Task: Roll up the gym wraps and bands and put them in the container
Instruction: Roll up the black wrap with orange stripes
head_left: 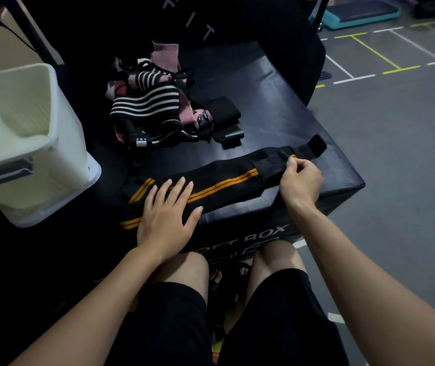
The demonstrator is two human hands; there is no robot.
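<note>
A long black wrap with orange stripes (227, 180) lies stretched across the near edge of the black soft box (277, 107). My left hand (166, 215) lies flat on its left part, fingers straight, pressing it down. My right hand (299, 180) pinches the wrap near its right end, just short of the black velcro tab (314, 147). Behind it, a heap of wraps and bands (153, 107) sits on the box: black-and-white striped, pink, and plain black pieces. The white plastic container (26, 143) stands at the left, tilted, its opening facing me.
A black padded object with white letters rises behind the box. Grey gym floor with white and yellow lines spreads to the right, with a teal step platform (361, 11) far back. My knees are tucked against the box's front.
</note>
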